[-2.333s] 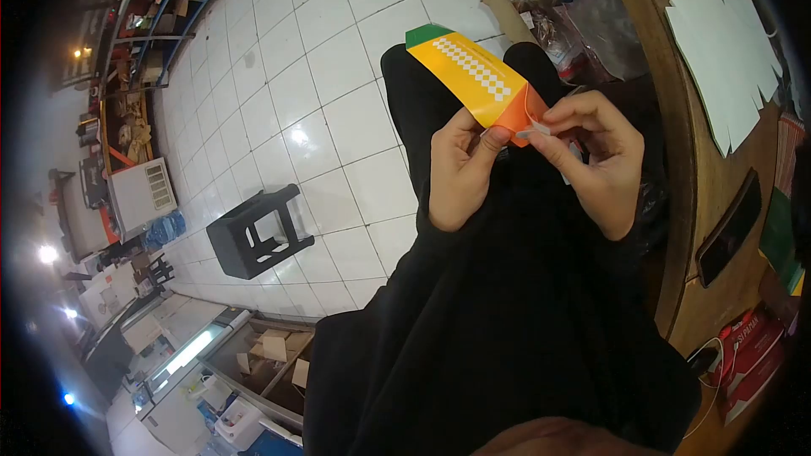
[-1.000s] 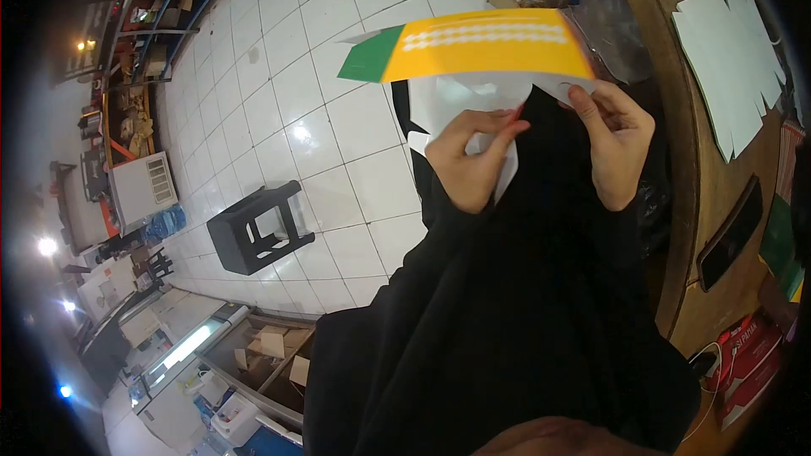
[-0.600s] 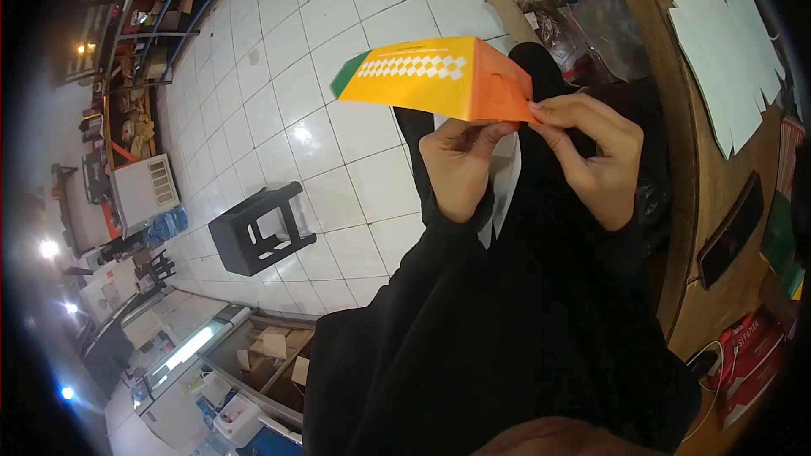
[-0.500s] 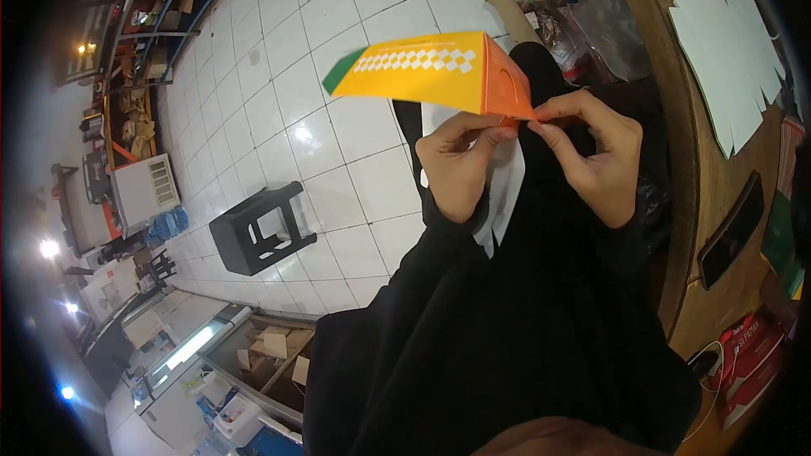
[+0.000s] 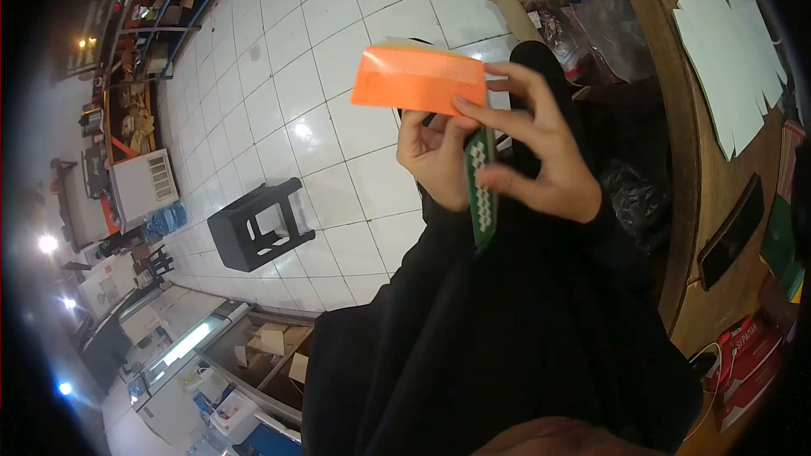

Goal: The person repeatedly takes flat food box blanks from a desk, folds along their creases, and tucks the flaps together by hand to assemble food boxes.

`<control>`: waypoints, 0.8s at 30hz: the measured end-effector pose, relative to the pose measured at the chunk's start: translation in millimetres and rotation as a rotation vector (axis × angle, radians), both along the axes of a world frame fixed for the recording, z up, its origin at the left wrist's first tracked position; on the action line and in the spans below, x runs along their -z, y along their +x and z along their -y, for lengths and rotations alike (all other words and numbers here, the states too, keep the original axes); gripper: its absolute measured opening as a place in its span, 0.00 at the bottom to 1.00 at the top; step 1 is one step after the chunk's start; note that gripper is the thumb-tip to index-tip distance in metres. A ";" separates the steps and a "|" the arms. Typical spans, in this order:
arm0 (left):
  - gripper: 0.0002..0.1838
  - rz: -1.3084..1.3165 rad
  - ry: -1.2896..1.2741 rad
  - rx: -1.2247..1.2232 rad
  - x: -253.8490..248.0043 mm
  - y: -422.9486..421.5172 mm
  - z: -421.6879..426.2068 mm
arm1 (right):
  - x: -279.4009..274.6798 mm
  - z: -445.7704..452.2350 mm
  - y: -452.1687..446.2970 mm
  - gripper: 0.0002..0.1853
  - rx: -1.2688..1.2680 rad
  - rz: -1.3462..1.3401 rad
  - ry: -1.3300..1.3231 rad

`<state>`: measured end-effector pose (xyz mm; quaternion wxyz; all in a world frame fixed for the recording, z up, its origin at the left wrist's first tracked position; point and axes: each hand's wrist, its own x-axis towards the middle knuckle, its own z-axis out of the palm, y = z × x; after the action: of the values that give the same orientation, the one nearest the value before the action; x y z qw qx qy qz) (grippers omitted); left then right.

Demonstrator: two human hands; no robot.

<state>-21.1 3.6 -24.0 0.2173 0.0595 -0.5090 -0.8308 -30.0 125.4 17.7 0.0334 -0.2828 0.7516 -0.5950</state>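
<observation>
So on the head cam, the folded card carton is up over the person's lap, held out in front of the knees. Its orange panel faces up at the camera, bright and kinda glossy, with a fine pale pattern along the top. Below hangs a narrow green side with white diamonds. Left hand is curled closed, pinching the carton's lower edge. Right hand is half open, fingertips on the panel's right end, thumb by the diamonds; can't tell if it's gripping.
</observation>
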 end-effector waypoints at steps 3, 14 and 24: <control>0.11 0.003 -0.011 -0.169 0.6 -7.8 3.7 | 13.5 17.7 16.5 0.30 -0.079 0.282 -0.163; 0.21 -0.233 -1.144 0.290 32.3 13.4 37.6 | 71.4 5.6 -4.6 0.14 0.217 0.859 -0.544; 0.06 0.227 -0.647 -0.089 37.5 17.3 14.3 | 29.6 -6.1 -12.8 0.04 0.432 0.070 0.078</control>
<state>-3.8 -10.7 -61.5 0.2029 0.1019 -0.7639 -0.6040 -42.9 131.6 -11.9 -0.0579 -0.0929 0.8155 -0.5683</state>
